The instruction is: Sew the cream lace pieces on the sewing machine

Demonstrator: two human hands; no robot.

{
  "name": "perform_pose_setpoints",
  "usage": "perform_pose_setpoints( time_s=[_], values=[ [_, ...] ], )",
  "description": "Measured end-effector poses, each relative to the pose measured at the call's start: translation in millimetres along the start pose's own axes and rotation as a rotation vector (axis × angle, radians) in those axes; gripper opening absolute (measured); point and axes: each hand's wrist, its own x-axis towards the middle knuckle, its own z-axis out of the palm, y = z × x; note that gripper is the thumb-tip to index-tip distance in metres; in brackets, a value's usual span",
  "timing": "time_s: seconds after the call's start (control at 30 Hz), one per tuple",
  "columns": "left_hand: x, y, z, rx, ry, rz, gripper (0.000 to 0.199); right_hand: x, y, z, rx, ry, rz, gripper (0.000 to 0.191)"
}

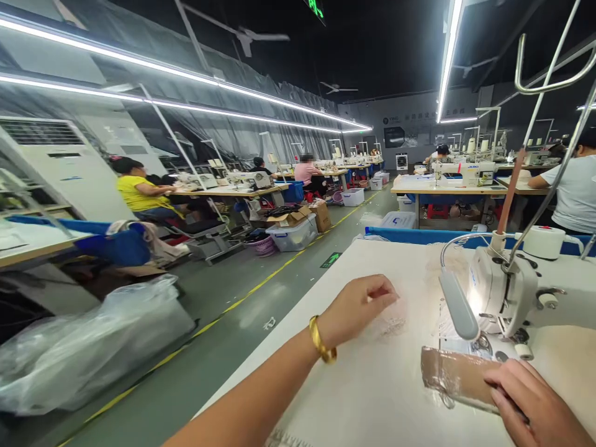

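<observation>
My left hand, with a gold bracelet at the wrist, is over the white table, its thumb and fingers pinched on a thin, pale sheer fabric. At the lower right my right hand rests on a brown piece wrapped in clear tape, which lies flat in front of the sewing machine. A dark object, too hidden to name, shows under its fingers. The machine's grey lamp hangs above the needle area, where more sheer fabric lies.
Metal thread-stand rods rise at the right. A blue cloth trough borders the table's far edge. Plastic bags lie on the floor at the left. A person in yellow and other people sit at sewing tables beyond.
</observation>
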Motion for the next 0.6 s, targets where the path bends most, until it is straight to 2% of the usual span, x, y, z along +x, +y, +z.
perform_pose_setpoints(
  time_s=[0.1, 0.17, 0.2, 0.3, 0.37, 0.5, 0.6],
  values=[
    [-17, 29, 26.6, -0.164, -0.401, 0.06, 0.024, 6, -23, -19, 0.216, -0.134, 0.139, 0.03],
    [-20, 38, 46.9, -0.177, -0.571, 0.109, 0.021, 12, -37, -33, 0.406, -0.226, 0.242, 0.042],
    [-19, 39, 57.2, -0.159, -0.61, 0.139, 0.02, 15, -42, -39, 0.497, -0.261, 0.272, 0.047],
    [-8, 32, 85.9, -0.103, -0.607, 0.189, 0.02, 23, -49, -46, 0.703, -0.3, 0.342, 0.061],
    [-1, 25, 99.9, -0.09, -0.571, 0.182, 0.023, 24, -48, -43, 0.738, -0.284, 0.4, 0.061],
    [3, 17, 111.5, -0.137, -0.528, 0.124, 0.029, 24, -44, -31, 0.683, -0.186, 0.536, 0.04],
    [2, 15, 113.6, -0.203, -0.538, 0.045, 0.03, 24, -44, -28, 0.693, -0.153, 0.572, 0.028]
  ],
)
